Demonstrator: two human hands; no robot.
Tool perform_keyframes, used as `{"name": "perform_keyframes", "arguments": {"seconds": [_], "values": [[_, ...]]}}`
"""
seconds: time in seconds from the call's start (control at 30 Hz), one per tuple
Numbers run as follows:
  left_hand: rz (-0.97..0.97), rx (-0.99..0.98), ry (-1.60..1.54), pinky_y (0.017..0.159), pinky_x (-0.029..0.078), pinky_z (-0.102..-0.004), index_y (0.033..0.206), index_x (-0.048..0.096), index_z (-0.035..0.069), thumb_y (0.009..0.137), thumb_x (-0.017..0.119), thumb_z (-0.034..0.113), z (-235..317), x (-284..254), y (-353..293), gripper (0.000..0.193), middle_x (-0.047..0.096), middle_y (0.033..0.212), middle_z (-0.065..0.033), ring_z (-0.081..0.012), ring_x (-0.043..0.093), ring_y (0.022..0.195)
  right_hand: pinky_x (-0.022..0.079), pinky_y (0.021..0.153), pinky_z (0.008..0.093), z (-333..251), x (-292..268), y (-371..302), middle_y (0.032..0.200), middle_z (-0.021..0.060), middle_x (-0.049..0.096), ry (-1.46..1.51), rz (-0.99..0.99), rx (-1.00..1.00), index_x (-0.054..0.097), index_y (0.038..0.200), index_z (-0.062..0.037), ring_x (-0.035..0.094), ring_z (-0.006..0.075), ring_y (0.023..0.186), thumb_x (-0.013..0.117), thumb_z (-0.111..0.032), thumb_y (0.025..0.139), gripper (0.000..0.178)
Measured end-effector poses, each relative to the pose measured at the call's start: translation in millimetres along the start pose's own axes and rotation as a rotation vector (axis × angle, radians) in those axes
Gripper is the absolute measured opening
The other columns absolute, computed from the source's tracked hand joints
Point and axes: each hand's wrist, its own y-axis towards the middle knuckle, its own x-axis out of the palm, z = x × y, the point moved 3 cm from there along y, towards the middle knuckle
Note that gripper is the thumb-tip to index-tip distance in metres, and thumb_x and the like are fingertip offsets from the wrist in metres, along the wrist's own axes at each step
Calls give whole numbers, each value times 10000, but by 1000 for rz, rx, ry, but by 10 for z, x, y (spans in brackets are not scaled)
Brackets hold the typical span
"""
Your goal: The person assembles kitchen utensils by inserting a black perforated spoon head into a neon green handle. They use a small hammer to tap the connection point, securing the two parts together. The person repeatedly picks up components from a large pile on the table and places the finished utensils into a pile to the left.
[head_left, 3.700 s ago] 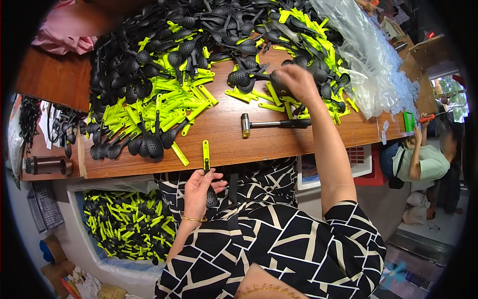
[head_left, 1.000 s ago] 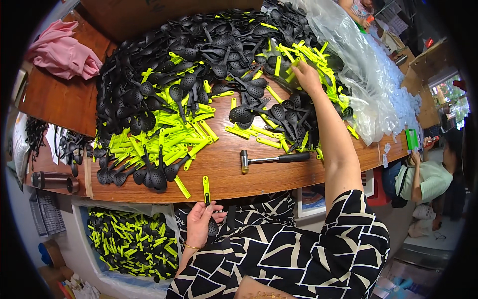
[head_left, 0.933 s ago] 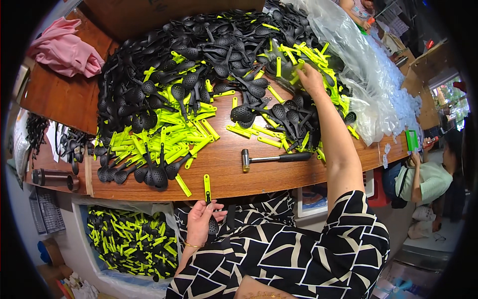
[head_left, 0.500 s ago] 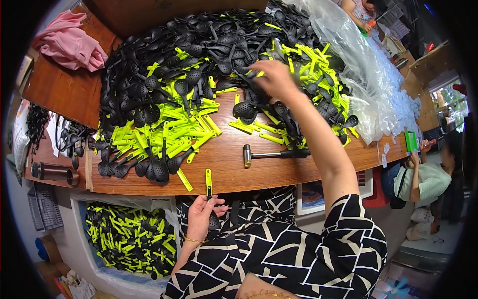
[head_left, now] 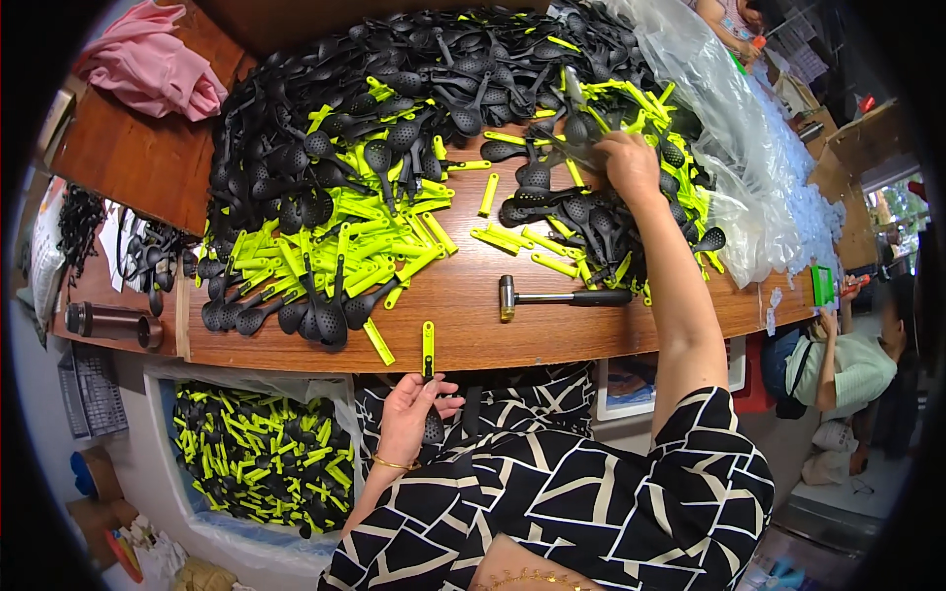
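My left hand [head_left: 406, 416] is closed at the table's front edge, gripping a black slotted spoon whose lime-green handle [head_left: 428, 347] points up toward the table. The spoon's perforated bowl [head_left: 434, 426] hangs below my fingers. My right hand [head_left: 631, 165] reaches far over the table into the right-hand heap of black spoons [head_left: 591, 212] and green handles [head_left: 623, 110]. Its fingers are curled and smeared by motion beside a dark blurred shape; whether they grip it is unclear. A hammer [head_left: 562, 296] with a black grip lies on the wood nearer to me.
A large mound of black spoons [head_left: 296, 148] covers the table's back, with green handles [head_left: 355, 231] in front. Below the left edge stands a lined bin [head_left: 357, 404] of finished-looking pieces. A brown flask [head_left: 113, 325], pink cloth [head_left: 153, 64] and plastic sheeting [head_left: 739, 167] lie around; another person [head_left: 838, 360] sits at right.
My right hand has moved right across the heap, and several spoons and green handles in the middle have shifted. The left hand still holds its spoon. The whole view has shifted slightly.
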Motion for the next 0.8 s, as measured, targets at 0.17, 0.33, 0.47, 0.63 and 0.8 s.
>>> {"name": "perform_keyframes", "arguments": {"seconds": [0.17,0.33,0.47,0.63,0.8], "values": [[-13,3,9,854,629,-335,1239,595,-19,1110,567,168,8,-4,-11,228,735,1130,-165,-247,768,972,551,891,443,-515,-175,196,1086,24,769,339,162,-191,807,954,-137,697,293,1023,684,-34,816,211],[11,-1,7,850,627,-331,1237,595,-17,1107,576,169,18,-5,-29,227,735,1130,-164,-243,767,971,533,968,459,-1531,-206,164,1184,97,736,634,-245,-414,771,1152,-136,669,332,1114,726,-183,908,253],[18,-8,-6,854,633,-348,1248,593,-20,1105,575,159,16,10,-22,230,737,1117,-168,-252,770,957,465,1044,448,-1626,-192,71,1301,48,679,447,-459,-487,772,1133,-173,587,282,1259,722,-231,927,220],[-2,-10,-23,851,639,-358,1248,592,-19,1105,574,158,-19,-21,2,228,737,1110,-170,-259,776,945,480,974,445,-1230,-179,-14,1185,49,680,417,-474,-478,772,1025,-179,604,277,1192,635,-68,878,230],[-9,-18,-12,847,626,-323,1253,591,-24,1110,569,169,-2,-8,3,241,736,1136,-171,-244,771,956,507,915,441,-877,-287,42,1004,48,727,125,-495,-233,774,825,-169,658,273,1091,614,-63,855,194]]}}
